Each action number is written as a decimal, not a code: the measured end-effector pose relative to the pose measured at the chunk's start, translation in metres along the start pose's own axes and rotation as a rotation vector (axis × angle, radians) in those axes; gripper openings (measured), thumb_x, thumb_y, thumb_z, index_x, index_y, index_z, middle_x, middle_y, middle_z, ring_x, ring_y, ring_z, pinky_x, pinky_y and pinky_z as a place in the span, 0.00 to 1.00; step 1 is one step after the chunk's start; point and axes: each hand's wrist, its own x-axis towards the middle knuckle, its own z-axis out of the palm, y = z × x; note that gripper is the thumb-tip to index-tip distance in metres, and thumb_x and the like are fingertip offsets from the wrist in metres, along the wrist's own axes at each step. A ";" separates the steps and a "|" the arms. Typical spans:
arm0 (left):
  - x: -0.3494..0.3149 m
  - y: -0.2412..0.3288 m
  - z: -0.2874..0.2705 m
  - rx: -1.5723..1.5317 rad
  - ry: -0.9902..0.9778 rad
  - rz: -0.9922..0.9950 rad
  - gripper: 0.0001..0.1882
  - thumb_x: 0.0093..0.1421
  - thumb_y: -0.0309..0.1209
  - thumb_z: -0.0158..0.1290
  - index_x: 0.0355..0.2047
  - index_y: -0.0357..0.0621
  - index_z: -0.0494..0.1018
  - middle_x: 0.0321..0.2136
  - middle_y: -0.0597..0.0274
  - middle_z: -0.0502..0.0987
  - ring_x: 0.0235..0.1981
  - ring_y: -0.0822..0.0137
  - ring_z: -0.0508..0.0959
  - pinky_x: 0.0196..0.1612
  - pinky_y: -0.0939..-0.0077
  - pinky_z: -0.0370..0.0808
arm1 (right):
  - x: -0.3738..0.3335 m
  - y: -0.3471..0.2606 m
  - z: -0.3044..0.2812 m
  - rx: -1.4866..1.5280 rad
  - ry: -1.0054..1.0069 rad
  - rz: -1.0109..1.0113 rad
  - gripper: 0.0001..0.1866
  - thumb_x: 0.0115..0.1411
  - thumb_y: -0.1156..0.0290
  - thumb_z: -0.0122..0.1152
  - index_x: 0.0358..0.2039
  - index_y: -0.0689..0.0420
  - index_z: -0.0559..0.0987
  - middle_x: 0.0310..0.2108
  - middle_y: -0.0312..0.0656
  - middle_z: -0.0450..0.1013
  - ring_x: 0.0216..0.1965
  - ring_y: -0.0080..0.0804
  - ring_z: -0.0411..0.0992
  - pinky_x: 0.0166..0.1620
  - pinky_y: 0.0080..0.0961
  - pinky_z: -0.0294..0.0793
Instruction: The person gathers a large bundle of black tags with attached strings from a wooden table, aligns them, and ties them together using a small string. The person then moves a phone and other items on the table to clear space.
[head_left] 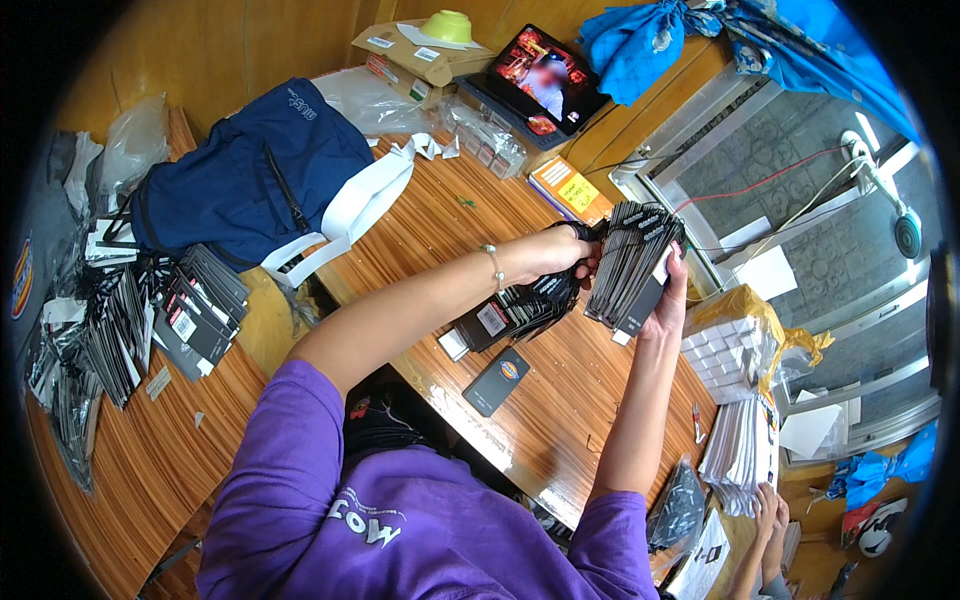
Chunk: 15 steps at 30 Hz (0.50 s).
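Observation:
A thick fanned stack of black hang tags (628, 262) stands upright in my right hand (668, 300), which grips it along its right side. My left hand (556, 252), with a bracelet at the wrist, is closed at the stack's left edge, pinching the black strings (578, 232) of the tags. Just below my left hand, a second bunch of black hang tags (520, 312) with white labels rests on the table. A single black tag (497, 381) with a coloured oval logo lies flat nearer to me.
Piles of black tags (195, 310) and a navy bag (255, 170) cover the left side. A tablet (545, 85) plays video at the back. To the right are a plastic-wrapped block of white boxes (722, 355), stacked papers (738, 450) and another person's hands (768, 520).

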 end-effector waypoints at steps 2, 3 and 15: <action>0.000 0.001 0.001 0.027 0.008 -0.003 0.11 0.62 0.29 0.38 0.24 0.42 0.68 0.15 0.70 0.63 0.17 0.74 0.66 0.24 0.79 0.69 | 0.001 0.001 -0.002 0.014 0.026 -0.031 0.32 0.49 0.56 0.59 0.47 0.67 0.66 0.41 0.56 0.69 0.39 0.49 0.71 0.43 0.45 0.73; 0.002 -0.001 -0.001 0.048 0.008 -0.012 0.11 0.62 0.31 0.38 0.26 0.44 0.69 0.15 0.71 0.63 0.18 0.75 0.65 0.24 0.81 0.68 | 0.002 0.001 -0.003 0.022 0.043 -0.055 0.32 0.48 0.56 0.59 0.47 0.66 0.66 0.41 0.56 0.69 0.39 0.48 0.71 0.43 0.44 0.73; 0.004 -0.006 -0.002 0.035 -0.071 0.065 0.11 0.64 0.36 0.39 0.29 0.46 0.68 0.15 0.77 0.58 0.18 0.80 0.61 0.26 0.83 0.64 | 0.004 0.014 -0.014 0.204 0.095 -0.286 0.23 0.53 0.59 0.57 0.47 0.55 0.67 0.43 0.47 0.69 0.42 0.42 0.70 0.45 0.42 0.72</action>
